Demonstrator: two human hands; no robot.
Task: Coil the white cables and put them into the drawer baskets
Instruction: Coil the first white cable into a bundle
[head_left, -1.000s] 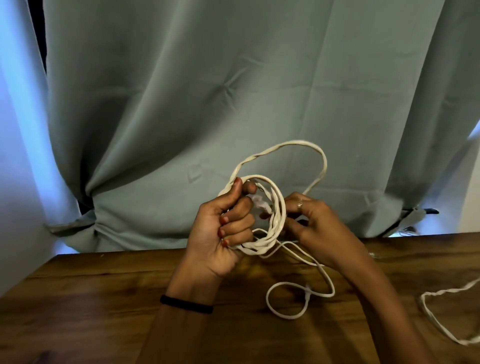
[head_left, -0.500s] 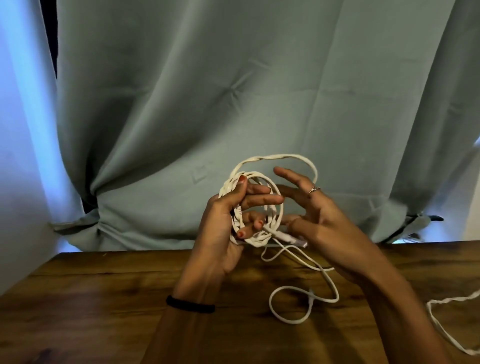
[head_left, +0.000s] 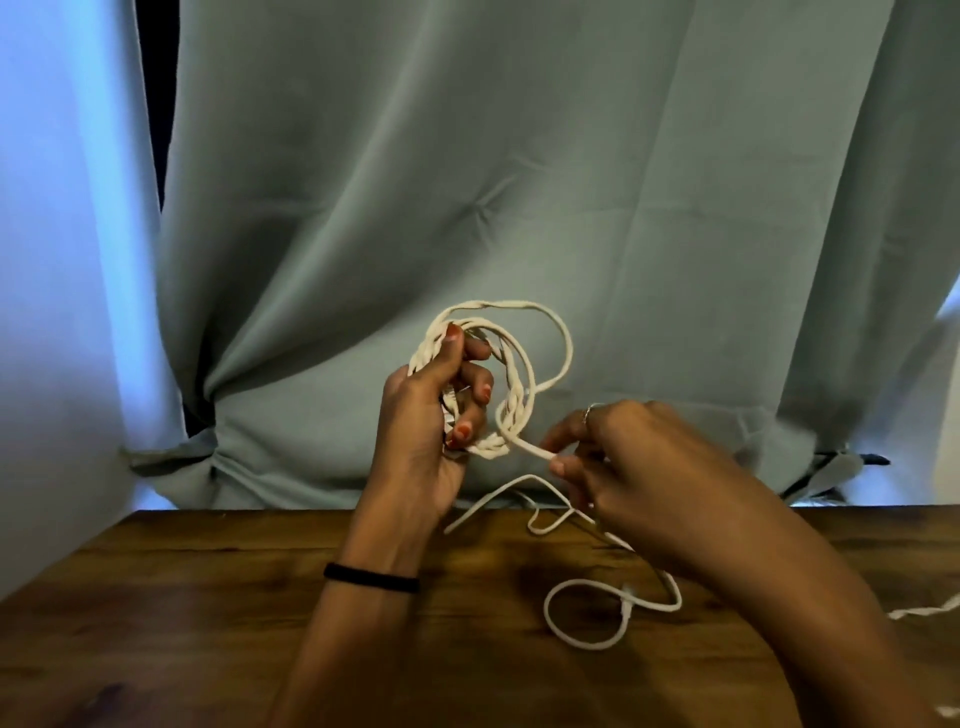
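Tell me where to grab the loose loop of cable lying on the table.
Pinch the cable loop at its near, rounded edge, coming from above. It lies flat on the table, away from both hands, and its far side crosses another strand by a small connector.

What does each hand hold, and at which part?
Left hand grips the white cable by its coiled loops; right hand pinches its loose strand just below the coil.

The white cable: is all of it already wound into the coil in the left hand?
No, the left hand grips the coil, but a loose length of the white cable hangs down onto the wooden table.
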